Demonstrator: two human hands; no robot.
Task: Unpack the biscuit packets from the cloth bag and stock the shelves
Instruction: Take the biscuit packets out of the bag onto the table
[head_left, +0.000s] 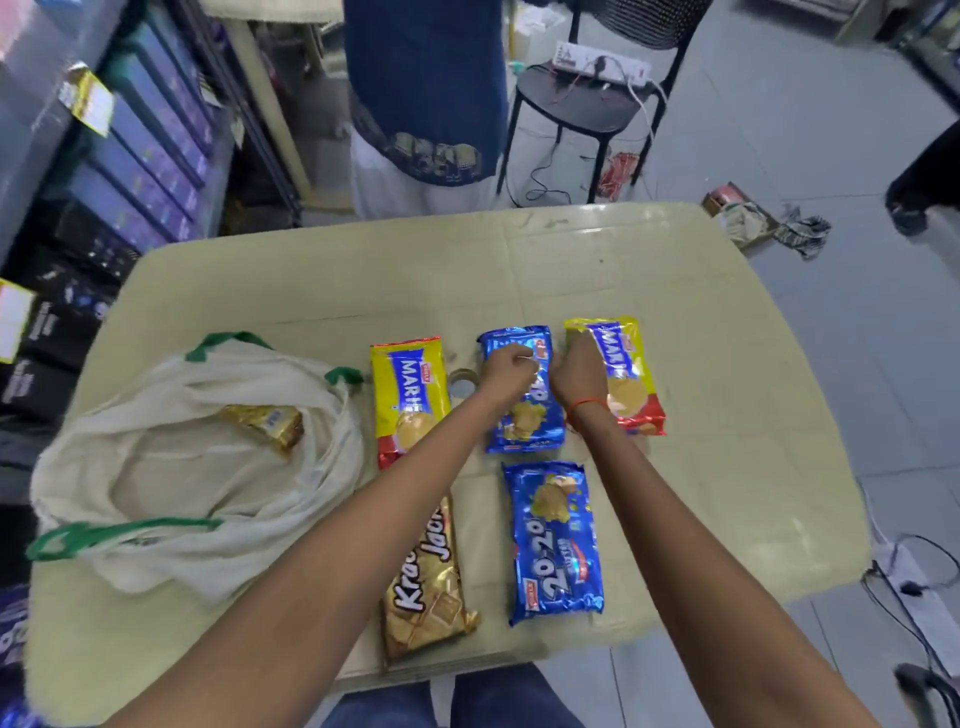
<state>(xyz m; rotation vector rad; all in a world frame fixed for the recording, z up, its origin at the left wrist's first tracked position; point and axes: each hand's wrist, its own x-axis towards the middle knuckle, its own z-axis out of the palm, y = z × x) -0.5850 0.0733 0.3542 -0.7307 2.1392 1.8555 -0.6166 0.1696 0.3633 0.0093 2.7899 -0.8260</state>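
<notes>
1. Beige table (675, 415) in a shop aisle, shelves to its left.
2. Cloth bag (171, 467) on the table's left side, one gold packet (265, 423) inside.
3. Five packets lie right of the bag.
4. Left hand (506, 371) curls on the far blue packet (524, 410); right hand (579, 374) presses the right Marie packet (623, 379), grip unclear.
5. Risk: the glossy wrappers could slip and drop if both are lifted together.
</notes>
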